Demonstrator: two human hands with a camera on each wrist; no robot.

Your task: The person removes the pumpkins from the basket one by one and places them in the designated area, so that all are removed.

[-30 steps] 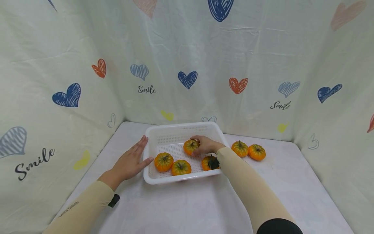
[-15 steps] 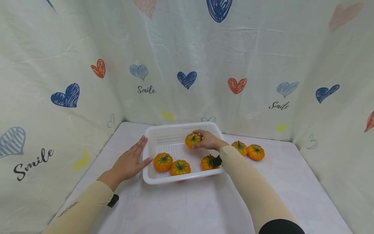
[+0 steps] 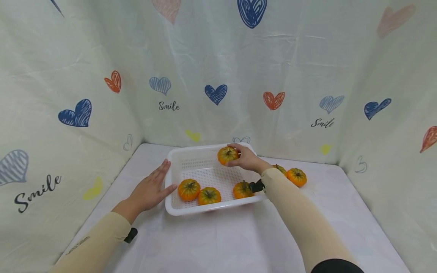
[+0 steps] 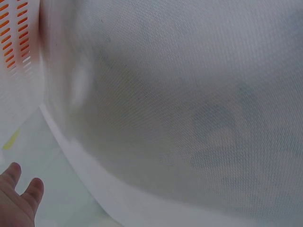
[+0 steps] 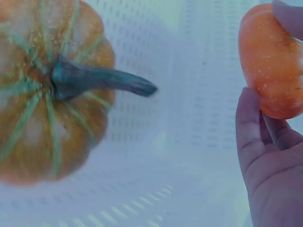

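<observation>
A small orange pumpkin is gripped by my right hand over the far right part of a white plastic basket. In the right wrist view the fingers and thumb hold the pumpkin from its sides, raised off the basket floor. My left hand lies with straight fingers against the basket's left rim. Inside the basket sit a pumpkin at the left, another pumpkin beside it and a third pumpkin at the right, partly behind the right wrist strap. Its stem looms large in the right wrist view.
On the table right of the basket lie a pumpkin and another pumpkin, mostly hidden by the right sleeve. A white cloth covers the table. A curtain printed with hearts stands around its back and sides.
My right hand has lifted the pumpkin from the basket floor and moved it up and slightly right, toward the back rim. My left hand stays at the left rim.
</observation>
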